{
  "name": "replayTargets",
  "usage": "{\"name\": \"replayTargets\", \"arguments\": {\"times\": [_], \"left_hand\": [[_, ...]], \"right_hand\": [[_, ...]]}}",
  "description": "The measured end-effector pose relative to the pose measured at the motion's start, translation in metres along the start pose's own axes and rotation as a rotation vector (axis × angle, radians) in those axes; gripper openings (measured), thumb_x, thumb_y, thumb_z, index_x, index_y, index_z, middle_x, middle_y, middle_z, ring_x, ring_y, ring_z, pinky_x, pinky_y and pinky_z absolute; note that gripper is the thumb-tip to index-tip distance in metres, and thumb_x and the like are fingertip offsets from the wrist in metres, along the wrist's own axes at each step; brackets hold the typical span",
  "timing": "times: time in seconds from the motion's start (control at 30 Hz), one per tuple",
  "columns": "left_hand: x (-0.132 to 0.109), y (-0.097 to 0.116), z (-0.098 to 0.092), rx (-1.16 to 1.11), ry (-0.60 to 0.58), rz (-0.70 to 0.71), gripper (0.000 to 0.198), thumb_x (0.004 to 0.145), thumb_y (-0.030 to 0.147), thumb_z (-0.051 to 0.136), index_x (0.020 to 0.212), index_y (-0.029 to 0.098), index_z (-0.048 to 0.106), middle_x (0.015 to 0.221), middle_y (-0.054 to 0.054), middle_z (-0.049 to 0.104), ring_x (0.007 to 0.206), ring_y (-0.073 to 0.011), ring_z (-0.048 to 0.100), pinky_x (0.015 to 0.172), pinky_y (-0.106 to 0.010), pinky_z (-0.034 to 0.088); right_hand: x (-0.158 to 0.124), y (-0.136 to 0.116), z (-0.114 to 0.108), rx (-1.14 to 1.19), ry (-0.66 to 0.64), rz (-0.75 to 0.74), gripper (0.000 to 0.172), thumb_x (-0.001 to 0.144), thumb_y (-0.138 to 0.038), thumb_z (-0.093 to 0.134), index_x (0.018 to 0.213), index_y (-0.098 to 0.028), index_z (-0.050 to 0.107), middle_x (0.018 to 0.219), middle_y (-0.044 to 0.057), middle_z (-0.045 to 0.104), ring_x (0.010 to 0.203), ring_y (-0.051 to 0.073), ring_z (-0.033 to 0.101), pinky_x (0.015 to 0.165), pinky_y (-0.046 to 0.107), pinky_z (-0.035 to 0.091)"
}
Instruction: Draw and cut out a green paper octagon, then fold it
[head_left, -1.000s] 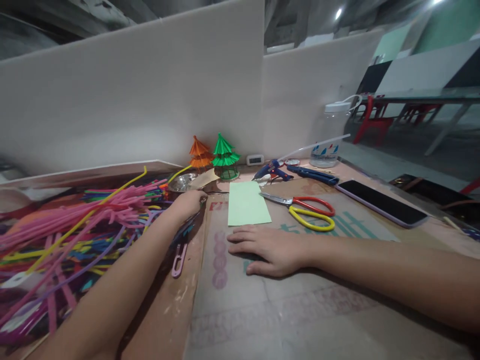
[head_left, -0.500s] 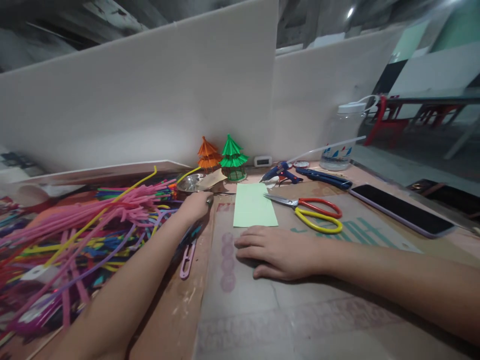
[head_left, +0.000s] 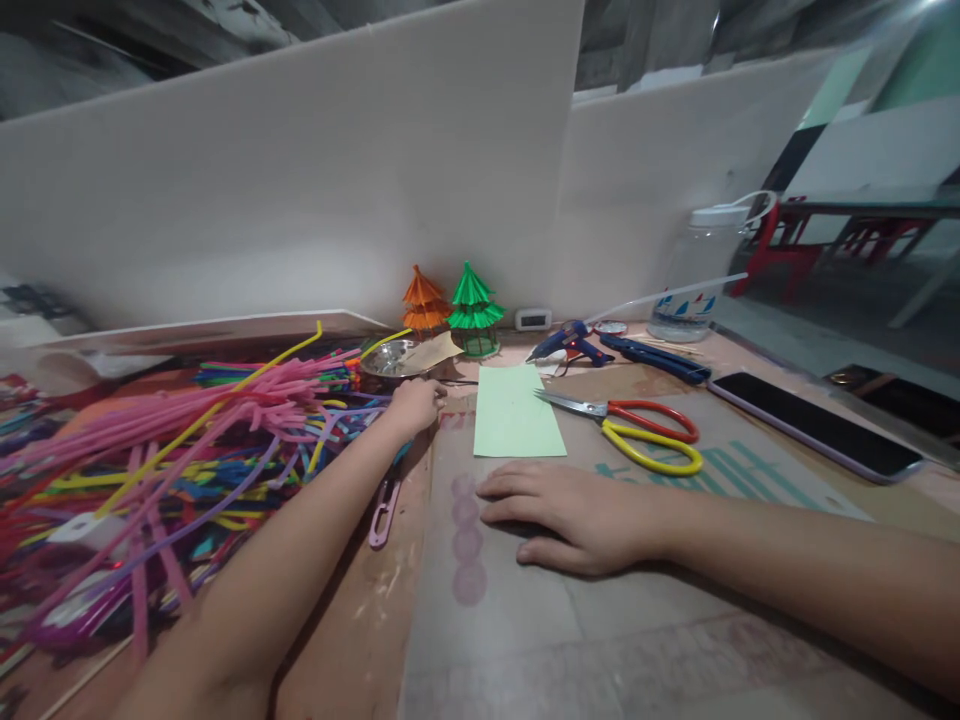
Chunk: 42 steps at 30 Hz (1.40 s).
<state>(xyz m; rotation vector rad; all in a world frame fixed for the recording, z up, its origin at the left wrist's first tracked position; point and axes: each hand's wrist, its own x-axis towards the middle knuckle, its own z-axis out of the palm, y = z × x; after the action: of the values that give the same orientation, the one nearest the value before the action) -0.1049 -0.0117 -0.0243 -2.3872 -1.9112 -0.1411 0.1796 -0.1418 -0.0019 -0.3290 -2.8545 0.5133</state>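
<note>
My right hand (head_left: 570, 515) lies palm down on the cardboard sheet (head_left: 540, 620), fingers stretched out and resting below a pale green sheet of paper (head_left: 517, 420). My left hand (head_left: 418, 408) is closed, reaching forward near the cardboard's far left corner, just in front of a metal bowl (head_left: 386, 360). What its curled fingers hold, if anything, is hidden. Partly under the left wrist lies a pink-handled tool (head_left: 384, 515). Scissors (head_left: 649, 437) with one red and one yellow handle rest right of the paper, their tips over its edge.
Pink, yellow and purple pipe cleaners (head_left: 247, 410) pile up on the left. Behind stand an orange model (head_left: 426, 300) and a green model (head_left: 474, 315) with tiered roofs. A glue gun (head_left: 570, 342), utility knife (head_left: 656, 358), phone (head_left: 814, 425) and bottle (head_left: 686, 270) lie or stand at right.
My left hand has shifted slightly right and its fingers have turned further under. My right hand stays flat on the cardboard. The whole view has shifted a little.
</note>
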Motion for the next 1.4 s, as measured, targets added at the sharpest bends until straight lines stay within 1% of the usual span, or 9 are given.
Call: {"name": "replayTargets", "arguments": {"times": [0.2, 0.43, 0.53, 0.63, 0.77, 0.97, 1.1, 1.27, 1.4], "left_hand": [[0.017, 0.013, 0.010, -0.012, 0.063, 0.059, 0.035, 0.101, 0.037, 0.066, 0.131, 0.019, 0.063, 0.133, -0.011, 0.064, 0.112, -0.0261, 0.067, 0.094, -0.048, 0.059], [0.028, 0.008, 0.003, -0.039, 0.013, 0.079, 0.033, 0.101, 0.037, 0.065, 0.130, 0.019, 0.063, 0.133, -0.011, 0.064, 0.111, -0.0253, 0.067, 0.094, -0.047, 0.059], [0.021, 0.008, 0.000, -0.040, -0.002, 0.069, 0.033, 0.101, 0.037, 0.065, 0.130, 0.019, 0.063, 0.133, -0.011, 0.064, 0.112, -0.0256, 0.067, 0.094, -0.047, 0.059], [0.013, 0.009, -0.003, -0.041, -0.014, 0.064, 0.032, 0.101, 0.037, 0.065, 0.129, 0.019, 0.064, 0.132, -0.011, 0.065, 0.111, -0.0255, 0.067, 0.094, -0.047, 0.059], [0.014, 0.009, 0.002, -0.018, -0.015, 0.041, 0.033, 0.101, 0.038, 0.066, 0.127, 0.018, 0.065, 0.128, -0.010, 0.066, 0.109, -0.0256, 0.068, 0.093, -0.047, 0.059], [0.023, 0.015, 0.017, 0.066, 0.025, -0.057, 0.036, 0.101, 0.038, 0.066, 0.130, 0.017, 0.063, 0.129, -0.011, 0.065, 0.110, -0.0262, 0.068, 0.092, -0.048, 0.059], [0.028, 0.019, 0.020, 0.090, 0.040, -0.041, 0.037, 0.101, 0.037, 0.066, 0.131, 0.017, 0.062, 0.131, -0.011, 0.065, 0.111, -0.0263, 0.067, 0.093, -0.048, 0.059], [0.029, 0.023, 0.015, 0.088, 0.065, 0.003, 0.037, 0.100, 0.037, 0.067, 0.132, 0.017, 0.062, 0.132, -0.011, 0.064, 0.111, -0.0263, 0.067, 0.093, -0.048, 0.059], [0.019, 0.026, -0.001, 0.073, 0.090, 0.032, 0.037, 0.100, 0.037, 0.067, 0.132, 0.018, 0.062, 0.132, -0.011, 0.064, 0.112, -0.0264, 0.067, 0.093, -0.048, 0.059]], "right_hand": [[0.016, 0.014, 0.001, -0.049, 0.011, 0.001, 0.050, 0.103, -0.035, 0.054, 0.143, -0.006, 0.062, 0.154, 0.021, 0.055, 0.145, 0.031, 0.049, 0.121, 0.048, 0.040], [0.035, 0.035, 0.008, -0.101, 0.045, -0.049, 0.051, 0.104, -0.036, 0.053, 0.142, -0.003, 0.062, 0.150, 0.024, 0.057, 0.144, 0.031, 0.049, 0.122, 0.046, 0.038], [0.031, 0.037, 0.008, -0.091, 0.018, -0.112, 0.055, 0.104, -0.038, 0.054, 0.144, -0.001, 0.058, 0.152, 0.023, 0.055, 0.147, 0.031, 0.046, 0.125, 0.044, 0.034], [0.020, 0.034, 0.005, -0.098, -0.061, -0.254, 0.056, 0.104, -0.037, 0.054, 0.145, 0.003, 0.056, 0.156, 0.024, 0.051, 0.151, 0.028, 0.041, 0.128, 0.039, 0.028], [0.003, 0.033, 0.003, -0.148, -0.158, -0.353, 0.057, 0.105, -0.037, 0.054, 0.145, 0.004, 0.055, 0.157, 0.023, 0.051, 0.152, 0.028, 0.039, 0.130, 0.035, 0.023], [-0.001, 0.034, 0.011, -0.148, -0.099, -0.302, 0.061, 0.103, -0.040, 0.057, 0.144, 0.005, 0.054, 0.157, 0.024, 0.050, 0.151, 0.027, 0.042, 0.130, 0.035, 0.024], [0.006, 0.029, 0.012, -0.099, -0.025, -0.263, 0.062, 0.101, -0.040, 0.061, 0.142, 0.007, 0.056, 0.153, 0.027, 0.054, 0.148, 0.030, 0.047, 0.129, 0.037, 0.027], [0.007, 0.023, 0.009, -0.059, 0.006, -0.194, 0.062, 0.098, -0.040, 0.065, 0.141, 0.004, 0.059, 0.152, 0.025, 0.055, 0.147, 0.031, 0.048, 0.127, 0.040, 0.030], [0.006, 0.020, 0.008, -0.099, 0.011, -0.163, 0.060, 0.097, -0.040, 0.067, 0.142, -0.001, 0.059, 0.152, 0.023, 0.057, 0.146, 0.030, 0.049, 0.125, 0.041, 0.034]]}}
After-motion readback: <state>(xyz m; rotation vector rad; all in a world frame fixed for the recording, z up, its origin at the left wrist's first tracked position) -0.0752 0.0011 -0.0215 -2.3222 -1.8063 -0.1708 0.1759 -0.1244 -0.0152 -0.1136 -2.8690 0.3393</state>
